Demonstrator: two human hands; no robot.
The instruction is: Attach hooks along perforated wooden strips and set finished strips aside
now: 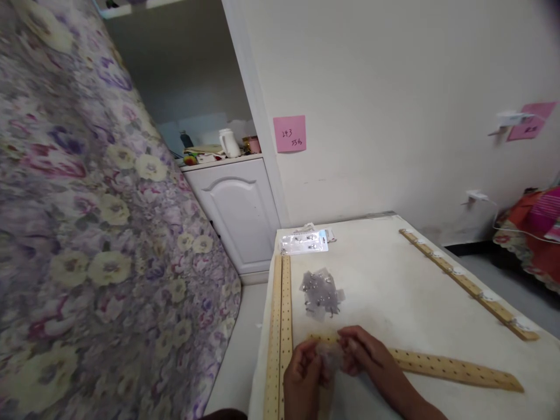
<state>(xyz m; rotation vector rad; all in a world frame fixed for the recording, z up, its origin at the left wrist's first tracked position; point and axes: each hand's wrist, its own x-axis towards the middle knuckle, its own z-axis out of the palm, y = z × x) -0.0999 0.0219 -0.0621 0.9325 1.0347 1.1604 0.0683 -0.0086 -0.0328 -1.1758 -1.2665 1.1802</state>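
My left hand (pixel 303 373) and my right hand (pixel 364 354) are close together near the front of the table, fingers closed in a pinch. Between them is a small translucent plastic bag (pixel 329 354), gripped from both sides; its contents are too blurred to make out. A wooden strip with rows of holes (pixel 455 368) lies crosswise beneath the hands, partly hidden by them. Just beyond the hands sits a pile of small clear bags (pixel 321 294) with little metal-looking pieces inside.
Two long perforated wooden strips (pixel 286 315) lie along the table's left edge. Clear packaging (pixel 304 242) rests at the back left. Along the right edge runs another wooden strip (pixel 466 284) bearing several small white pieces. A floral curtain (pixel 109 233) hangs left of the white-covered table (pixel 363 262).
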